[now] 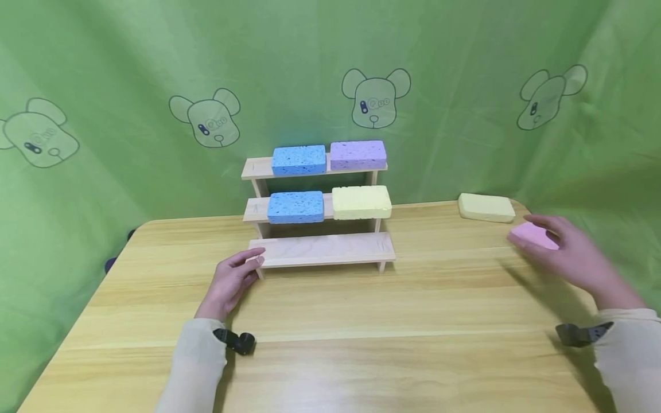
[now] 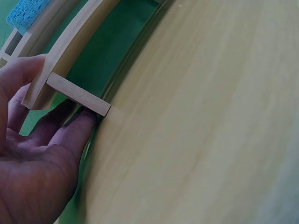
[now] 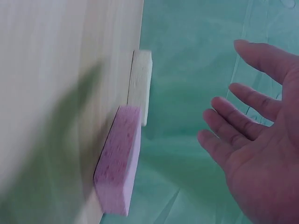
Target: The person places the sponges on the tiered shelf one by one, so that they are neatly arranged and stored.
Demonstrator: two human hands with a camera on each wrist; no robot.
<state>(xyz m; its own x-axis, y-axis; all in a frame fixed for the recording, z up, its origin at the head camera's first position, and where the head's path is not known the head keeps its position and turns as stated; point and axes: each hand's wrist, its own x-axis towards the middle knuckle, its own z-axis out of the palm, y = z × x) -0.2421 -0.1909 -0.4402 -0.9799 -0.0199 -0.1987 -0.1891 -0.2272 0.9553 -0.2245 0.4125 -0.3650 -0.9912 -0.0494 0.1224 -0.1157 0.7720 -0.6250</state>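
Note:
My left hand (image 1: 231, 282) holds the left end of the lowest step of a three-step wooden rack (image 1: 320, 251). In the left wrist view the thumb lies on the board's edge and the fingers (image 2: 77, 133) reach round the leg. At the right, my right hand (image 1: 575, 258) hovers over a pink sponge (image 1: 532, 234), partly hiding it in the head view. The right wrist view shows that hand's fingers (image 3: 229, 126) spread and apart from the pink sponge, which lies on the table. A pale yellow sponge (image 1: 486, 207) lies just behind the pink one.
On the rack's top step sit a blue sponge (image 1: 299, 160) and a purple sponge (image 1: 358, 155). The middle step bears another blue sponge (image 1: 296, 207) and a yellow sponge (image 1: 361, 202). A green curtain (image 1: 289, 69) with bear prints hangs behind the wooden table (image 1: 361, 332).

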